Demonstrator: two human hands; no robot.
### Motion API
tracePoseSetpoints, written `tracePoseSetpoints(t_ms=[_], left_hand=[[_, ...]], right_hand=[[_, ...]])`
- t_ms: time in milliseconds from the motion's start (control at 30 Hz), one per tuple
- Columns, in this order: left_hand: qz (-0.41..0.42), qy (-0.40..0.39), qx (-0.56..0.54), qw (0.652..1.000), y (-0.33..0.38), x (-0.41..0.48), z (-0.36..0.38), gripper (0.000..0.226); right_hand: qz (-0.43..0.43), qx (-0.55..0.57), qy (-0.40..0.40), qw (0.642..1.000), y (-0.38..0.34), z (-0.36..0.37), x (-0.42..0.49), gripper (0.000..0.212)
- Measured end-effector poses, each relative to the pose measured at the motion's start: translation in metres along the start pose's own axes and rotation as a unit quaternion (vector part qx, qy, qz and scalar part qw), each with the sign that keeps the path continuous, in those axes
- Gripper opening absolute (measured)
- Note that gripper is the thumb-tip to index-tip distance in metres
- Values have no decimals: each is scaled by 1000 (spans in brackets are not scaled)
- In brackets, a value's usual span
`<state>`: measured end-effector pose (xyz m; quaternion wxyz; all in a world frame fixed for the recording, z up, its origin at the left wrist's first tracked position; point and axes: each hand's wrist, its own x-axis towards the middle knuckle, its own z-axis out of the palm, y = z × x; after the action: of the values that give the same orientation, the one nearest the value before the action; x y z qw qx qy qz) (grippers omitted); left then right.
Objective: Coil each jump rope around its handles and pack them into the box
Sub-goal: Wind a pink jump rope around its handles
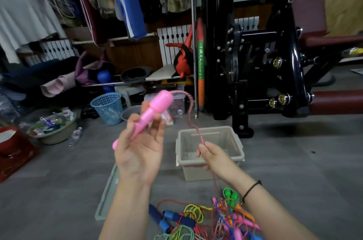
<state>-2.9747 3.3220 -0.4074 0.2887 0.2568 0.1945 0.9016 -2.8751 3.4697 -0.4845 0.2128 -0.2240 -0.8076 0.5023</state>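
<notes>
A pale beige plastic box sits open on a grey floor, seen from above by a person whose two bare forearms reach forward. The left hand is raised just left of the box, palm turned towards the viewer, with thumb and fingers curled around the shaft of a bright pink jump-rope handle. The handle tilts up and towards the box, its rounded head uppermost, and is slightly blurred. From that head a pink twisted rope arcs over and drops down to the right hand, which hovers over the box opening and pinches the rope between thumb and fingertips. Below this grip the rope hangs on in front of the box. A thin black band circles the right wrist. Nearer the viewer than the box lies a tangled pile of jump ropes in yellow, red, green and pink, with green handles and dark blue handles among them. The box's lid lies flat on the floor to its left. Farther back and left stands a light blue mesh basket. Behind and right of the box stands a black gym machine.
</notes>
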Motion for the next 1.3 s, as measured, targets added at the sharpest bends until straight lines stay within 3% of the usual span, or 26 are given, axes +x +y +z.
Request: tracePoseSetpoints(t_ms=[33, 67, 133, 200, 233, 300, 367, 467, 500, 567, 633, 700, 767, 900, 1033, 1167, 1300], left_hand=[[-35, 10, 110, 993, -4, -3, -4, 23], [-68, 28, 250, 965, -12, -6, -9, 31], [-86, 55, 505, 857, -33, -13, -13, 30], [-88, 10, 626, 775, -52, -17, -14, 17], [-121, -20, 631, 766, -58, -19, -14, 13], [-193, -81, 592, 778, -67, -22, -16, 13], [-231, -128, 549, 793, -68, -25, -16, 11], [-222, -154, 551, 789, -67, -26, -12, 13], [-199, -142, 556, 794, -67, -24, -11, 17], [-163, -66, 514, 840, -68, -18, -10, 22], [-130, 18, 441, 888, -65, -9, -10, 20], [-112, 62, 401, 907, -59, -2, -13, 17], [-108, 74, 384, 914, -56, 3, -16, 16], [-102, 84, 344, 930, -55, 7, -14, 17], [-97, 66, 261, 958, -48, 7, -6, 18], [-98, 48, 182, 977, -43, 1, -4, 21], [-89, 58, 117, 987, -39, -1, -3, 22]], right_hand=[[-29, 24, 32, 999, -13, -2, -1, 31], [-64, 47, 57, 995, -27, -5, -3, 30], [-129, 43, 74, 988, -53, -12, -9, 28], [-180, -11, 66, 981, -64, -14, -17, 25], [-191, -36, 52, 980, -63, -13, -20, 23], [-183, -51, 28, 981, -57, -10, -21, 24], [-140, 9, 20, 990, -54, -12, -20, 28], [-125, 48, 41, 990, -55, -20, -17, 30], [-127, 38, 53, 990, -55, -22, -16, 28], [-105, 72, 57, 990, -49, -25, -14, 21], [-43, 115, -1, 992, -39, -24, -14, 15], [11, 76, -86, 993, -29, -21, -16, 22], [9, 43, -114, 993, -22, -19, -17, 26], [7, 87, -61, 994, -19, -13, -15, 26], [6, 44, 2, 999, -12, -11, -12, 25], [-5, 4, -26, 1000, -10, -10, -16, 51], [7, 45, -73, 996, -14, -10, -20, 48]])
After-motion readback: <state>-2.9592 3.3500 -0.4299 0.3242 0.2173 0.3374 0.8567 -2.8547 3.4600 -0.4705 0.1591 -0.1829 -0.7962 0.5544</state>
